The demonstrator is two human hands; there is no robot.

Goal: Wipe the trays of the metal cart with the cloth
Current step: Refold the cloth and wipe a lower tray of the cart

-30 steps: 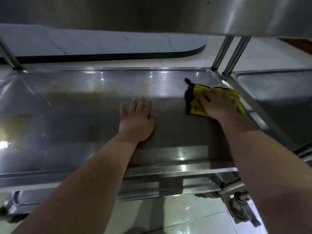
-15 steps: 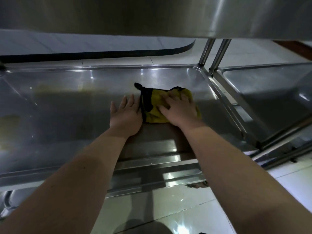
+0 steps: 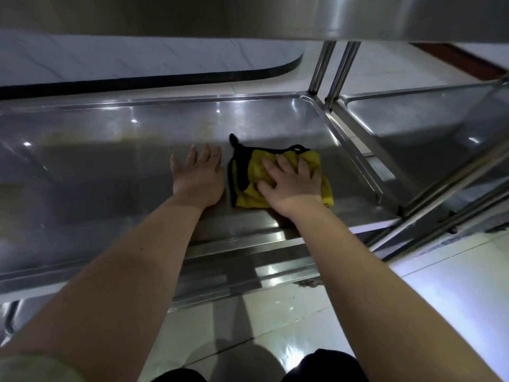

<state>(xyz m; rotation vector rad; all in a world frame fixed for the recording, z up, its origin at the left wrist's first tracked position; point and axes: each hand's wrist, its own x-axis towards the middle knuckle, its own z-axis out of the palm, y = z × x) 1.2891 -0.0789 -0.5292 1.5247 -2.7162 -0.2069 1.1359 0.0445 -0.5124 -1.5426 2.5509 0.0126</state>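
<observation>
A yellow cloth [image 3: 249,195] is pressed onto the steel tray [image 3: 110,166] by the flat right hand [image 3: 292,184] — the left hand [image 3: 198,179] is laid flat beside it, above glossy floor tiles [image 3: 454,288].

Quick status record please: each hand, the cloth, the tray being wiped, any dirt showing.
left hand: flat on the tray, just left of the cloth
right hand: fingers spread, pressing on the cloth
cloth: yellow, black edging, bunched, right part of tray
tray: steel, beneath upper shelf
dirt: yellowish smear near far edge, left of the hands
</observation>
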